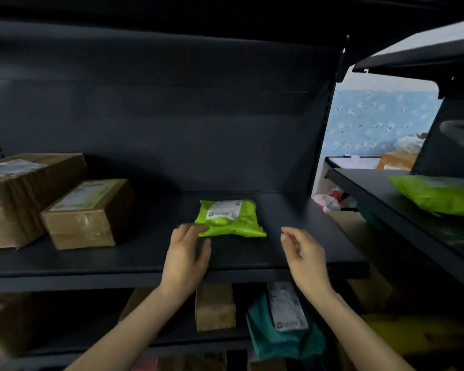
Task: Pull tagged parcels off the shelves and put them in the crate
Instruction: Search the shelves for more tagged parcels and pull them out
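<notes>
A small lime-green parcel (pixel 229 218) with a white label lies flat on the dark shelf (pixel 292 253) in front of me. My left hand (pixel 186 254) reaches over the shelf's front edge, and its fingertips touch the parcel's near left corner, fingers apart. To the parcel's right hovers my right hand (pixel 303 254), loosely curled, holding nothing and a little apart from the parcel. No crate is in view.
Two labelled brown cardboard boxes (pixel 87 212) (pixel 19 194) sit at the shelf's left. Below are a small brown box (pixel 214 307) and a teal bag with a label (pixel 284 325). A second shelf unit at the right holds another green parcel (pixel 437 194).
</notes>
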Action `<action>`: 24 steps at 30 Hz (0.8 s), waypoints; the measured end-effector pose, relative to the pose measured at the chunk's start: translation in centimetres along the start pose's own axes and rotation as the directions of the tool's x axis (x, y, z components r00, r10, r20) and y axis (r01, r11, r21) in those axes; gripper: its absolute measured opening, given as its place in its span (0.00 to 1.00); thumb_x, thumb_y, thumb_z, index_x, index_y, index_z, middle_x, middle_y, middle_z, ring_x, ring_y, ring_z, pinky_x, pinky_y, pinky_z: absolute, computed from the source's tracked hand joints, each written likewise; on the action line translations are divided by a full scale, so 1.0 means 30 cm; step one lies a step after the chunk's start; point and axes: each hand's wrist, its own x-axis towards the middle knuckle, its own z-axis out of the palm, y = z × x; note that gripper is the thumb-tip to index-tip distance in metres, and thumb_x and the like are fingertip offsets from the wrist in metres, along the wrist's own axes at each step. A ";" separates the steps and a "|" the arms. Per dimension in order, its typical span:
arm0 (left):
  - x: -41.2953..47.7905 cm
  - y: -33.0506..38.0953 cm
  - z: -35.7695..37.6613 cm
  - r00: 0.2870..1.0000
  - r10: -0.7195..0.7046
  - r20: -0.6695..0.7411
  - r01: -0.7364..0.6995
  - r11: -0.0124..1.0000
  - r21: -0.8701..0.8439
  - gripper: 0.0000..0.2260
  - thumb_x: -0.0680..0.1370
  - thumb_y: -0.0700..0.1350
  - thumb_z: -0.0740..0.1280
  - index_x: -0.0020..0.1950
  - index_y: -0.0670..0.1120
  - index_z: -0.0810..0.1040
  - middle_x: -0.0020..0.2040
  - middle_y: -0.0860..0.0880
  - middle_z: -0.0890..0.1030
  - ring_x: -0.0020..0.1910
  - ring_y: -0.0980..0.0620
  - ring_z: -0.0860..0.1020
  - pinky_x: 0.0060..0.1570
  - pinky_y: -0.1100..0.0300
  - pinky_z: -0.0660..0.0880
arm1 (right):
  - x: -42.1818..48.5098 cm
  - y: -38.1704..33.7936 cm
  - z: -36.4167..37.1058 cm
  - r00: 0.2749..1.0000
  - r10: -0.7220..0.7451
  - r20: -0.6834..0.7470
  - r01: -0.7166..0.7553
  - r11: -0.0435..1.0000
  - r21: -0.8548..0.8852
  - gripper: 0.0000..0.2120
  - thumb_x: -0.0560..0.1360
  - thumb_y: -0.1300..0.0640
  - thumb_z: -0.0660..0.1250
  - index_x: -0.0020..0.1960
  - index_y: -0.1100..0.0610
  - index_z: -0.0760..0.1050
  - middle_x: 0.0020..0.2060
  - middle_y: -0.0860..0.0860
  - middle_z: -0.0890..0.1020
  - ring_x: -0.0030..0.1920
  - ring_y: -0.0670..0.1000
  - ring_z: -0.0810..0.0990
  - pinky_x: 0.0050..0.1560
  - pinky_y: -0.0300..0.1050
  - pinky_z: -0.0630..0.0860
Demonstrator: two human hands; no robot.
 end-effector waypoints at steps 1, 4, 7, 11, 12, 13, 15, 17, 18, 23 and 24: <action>-0.046 0.020 -0.002 0.999 0.049 0.018 -0.049 0.999 -0.006 0.08 0.73 0.36 0.66 0.51 0.37 0.80 0.46 0.40 0.79 0.48 0.44 0.76 0.48 0.65 0.66 | -0.043 0.010 -0.023 1.000 -0.013 0.005 0.013 1.000 0.004 0.08 0.75 0.64 0.65 0.53 0.62 0.79 0.44 0.54 0.80 0.40 0.45 0.78 0.43 0.24 0.70; -0.172 0.072 0.021 0.981 0.162 0.108 -0.160 0.987 -0.029 0.12 0.73 0.42 0.61 0.46 0.37 0.80 0.43 0.41 0.79 0.46 0.51 0.71 0.47 0.61 0.69 | -0.154 0.050 -0.065 0.999 -0.002 0.055 0.002 1.000 -0.005 0.07 0.76 0.64 0.65 0.52 0.61 0.80 0.43 0.50 0.79 0.42 0.40 0.77 0.42 0.22 0.69; -0.272 0.090 0.074 0.959 0.189 0.211 -0.190 0.982 -0.014 0.08 0.73 0.40 0.64 0.45 0.38 0.81 0.42 0.42 0.80 0.46 0.51 0.72 0.47 0.59 0.70 | -0.234 0.094 -0.081 0.995 0.036 0.088 -0.033 0.999 -0.031 0.07 0.75 0.65 0.65 0.52 0.62 0.79 0.41 0.46 0.77 0.40 0.40 0.76 0.42 0.21 0.68; -0.366 0.045 0.165 0.937 0.023 0.350 -0.064 0.992 0.106 0.12 0.76 0.40 0.63 0.57 0.42 0.79 0.53 0.45 0.80 0.54 0.45 0.75 0.54 0.58 0.71 | -0.303 0.184 -0.084 0.986 0.105 0.127 -0.089 0.988 -0.129 0.08 0.75 0.65 0.65 0.53 0.65 0.79 0.42 0.54 0.80 0.41 0.44 0.75 0.40 0.19 0.64; -0.382 0.025 0.186 0.930 -0.054 0.364 0.009 0.992 0.125 0.13 0.76 0.41 0.63 0.60 0.43 0.78 0.56 0.45 0.78 0.57 0.45 0.73 0.56 0.57 0.69 | -0.316 0.214 -0.081 0.979 0.142 0.149 -0.119 0.981 -0.155 0.09 0.75 0.64 0.65 0.54 0.65 0.79 0.44 0.56 0.81 0.44 0.46 0.76 0.42 0.20 0.64; -0.386 0.006 0.199 0.925 -0.138 0.355 0.093 0.986 0.140 0.15 0.76 0.42 0.64 0.62 0.43 0.76 0.59 0.44 0.77 0.59 0.44 0.72 0.58 0.56 0.68 | -0.325 0.241 -0.077 0.966 0.193 0.171 -0.162 0.970 -0.180 0.10 0.76 0.63 0.64 0.56 0.64 0.78 0.47 0.56 0.81 0.47 0.47 0.76 0.43 0.22 0.63; -0.408 -0.029 0.242 0.891 -0.321 0.322 0.263 0.942 0.209 0.19 0.76 0.45 0.64 0.67 0.43 0.71 0.65 0.43 0.71 0.64 0.44 0.67 0.63 0.56 0.66 | -0.347 0.329 -0.065 0.930 0.307 0.201 -0.258 0.937 -0.235 0.13 0.77 0.60 0.64 0.59 0.63 0.75 0.52 0.58 0.80 0.53 0.50 0.75 0.47 0.27 0.61; -0.415 -0.065 0.268 0.854 -0.426 0.299 0.356 0.898 0.260 0.26 0.76 0.48 0.65 0.72 0.43 0.64 0.71 0.42 0.65 0.70 0.43 0.62 0.68 0.55 0.61 | -0.344 0.403 -0.053 0.892 0.408 0.196 -0.336 0.887 -0.317 0.16 0.77 0.56 0.63 0.62 0.63 0.73 0.57 0.60 0.78 0.62 0.54 0.72 0.55 0.33 0.61; -0.417 -0.081 0.286 0.841 -0.458 0.287 0.384 0.880 0.279 0.29 0.76 0.50 0.65 0.74 0.44 0.61 0.73 0.42 0.62 0.72 0.43 0.59 0.70 0.54 0.59 | -0.339 0.440 -0.044 0.868 0.457 0.196 -0.366 0.854 -0.369 0.19 0.77 0.54 0.63 0.64 0.63 0.72 0.60 0.59 0.76 0.65 0.56 0.69 0.59 0.36 0.60; -0.382 -0.127 0.336 0.778 -0.569 0.266 0.467 0.807 0.360 0.38 0.74 0.59 0.65 0.77 0.47 0.52 0.77 0.39 0.52 0.75 0.40 0.51 0.72 0.50 0.55 | -0.300 0.544 0.025 0.745 0.629 0.222 -0.472 0.733 -0.490 0.25 0.77 0.46 0.61 0.66 0.62 0.68 0.62 0.61 0.74 0.62 0.59 0.74 0.58 0.49 0.74; -0.375 -0.132 0.342 0.755 -0.591 0.283 0.482 0.794 0.371 0.39 0.74 0.61 0.65 0.77 0.48 0.51 0.77 0.39 0.51 0.76 0.39 0.51 0.72 0.49 0.55 | -0.297 0.549 0.038 0.729 0.647 0.224 -0.484 0.718 -0.500 0.26 0.76 0.44 0.61 0.65 0.62 0.68 0.62 0.61 0.74 0.62 0.59 0.74 0.57 0.50 0.74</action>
